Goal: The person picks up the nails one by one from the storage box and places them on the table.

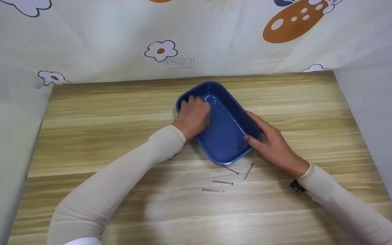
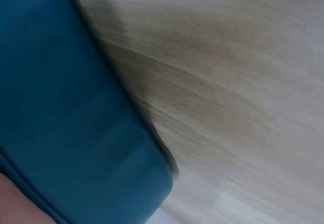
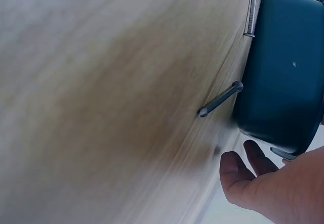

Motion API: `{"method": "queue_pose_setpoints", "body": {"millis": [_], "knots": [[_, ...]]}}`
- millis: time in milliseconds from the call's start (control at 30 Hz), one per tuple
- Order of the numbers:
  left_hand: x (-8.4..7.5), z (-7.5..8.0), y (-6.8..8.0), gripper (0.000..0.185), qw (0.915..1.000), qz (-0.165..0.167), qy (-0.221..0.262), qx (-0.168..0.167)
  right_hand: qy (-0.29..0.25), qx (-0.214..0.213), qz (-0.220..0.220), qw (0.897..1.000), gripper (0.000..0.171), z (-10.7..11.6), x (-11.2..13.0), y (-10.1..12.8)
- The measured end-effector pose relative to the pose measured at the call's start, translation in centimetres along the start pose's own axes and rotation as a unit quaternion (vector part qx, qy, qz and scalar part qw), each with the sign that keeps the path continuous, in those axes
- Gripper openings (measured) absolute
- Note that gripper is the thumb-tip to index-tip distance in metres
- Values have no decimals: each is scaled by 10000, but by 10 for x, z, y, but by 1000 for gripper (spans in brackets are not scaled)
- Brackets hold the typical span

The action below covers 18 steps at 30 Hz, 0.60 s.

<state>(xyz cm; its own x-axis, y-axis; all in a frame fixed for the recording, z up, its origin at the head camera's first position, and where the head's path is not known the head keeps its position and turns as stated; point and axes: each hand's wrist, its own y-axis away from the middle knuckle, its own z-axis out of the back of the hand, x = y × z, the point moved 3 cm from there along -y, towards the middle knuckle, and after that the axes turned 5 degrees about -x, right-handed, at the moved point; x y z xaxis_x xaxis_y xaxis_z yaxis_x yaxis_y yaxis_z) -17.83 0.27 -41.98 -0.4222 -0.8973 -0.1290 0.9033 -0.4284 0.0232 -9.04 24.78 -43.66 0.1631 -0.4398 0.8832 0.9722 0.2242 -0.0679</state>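
A deep blue rectangular tray (image 1: pixel 219 136) with rounded corners sits at a slant on the wooden tabletop. My left hand (image 1: pixel 193 114) reaches over its left rim into the far left part, knuckles up and fingers bent. The fingertips are hidden, so I cannot tell whether they pinch something. At the tray's right corner, my right hand (image 1: pixel 272 143) grips the wall, thumb over the rim and fingers along the outside. Several loose metal nails, such as one nail (image 1: pixel 222 182) and a slanted nail (image 1: pixel 249 172), lie near the tray's front end.
The wooden table (image 1: pixel 107 112) runs back to a pale sheet (image 1: pixel 107 41) printed with flowers, which stands as a wall. More pale walls rise at left and right. A dark band (image 1: pixel 297 186) is on my right wrist.
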Motion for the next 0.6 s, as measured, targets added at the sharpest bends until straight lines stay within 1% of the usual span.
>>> {"method": "queue_pose_setpoints", "body": {"millis": [67, 267, 433, 600], "knots": [[-1, 0, 0, 23, 10000, 14, -21, -36, 39, -5, 33, 10000, 75, 0, 0, 0], [-3, -2, -3, 22, 9995, -74, -289, -100, 221, -69, 157, 9996, 76, -1, 0, -1], [-3, -2, -6, 23, 9991, -67, -416, -98, 35, -42, 143, 9999, 76, -1, 0, -2], [-3, -1, -6, 23, 9991, -109, -406, -45, -6, -28, 163, 9999, 77, 0, 0, -2]]}}
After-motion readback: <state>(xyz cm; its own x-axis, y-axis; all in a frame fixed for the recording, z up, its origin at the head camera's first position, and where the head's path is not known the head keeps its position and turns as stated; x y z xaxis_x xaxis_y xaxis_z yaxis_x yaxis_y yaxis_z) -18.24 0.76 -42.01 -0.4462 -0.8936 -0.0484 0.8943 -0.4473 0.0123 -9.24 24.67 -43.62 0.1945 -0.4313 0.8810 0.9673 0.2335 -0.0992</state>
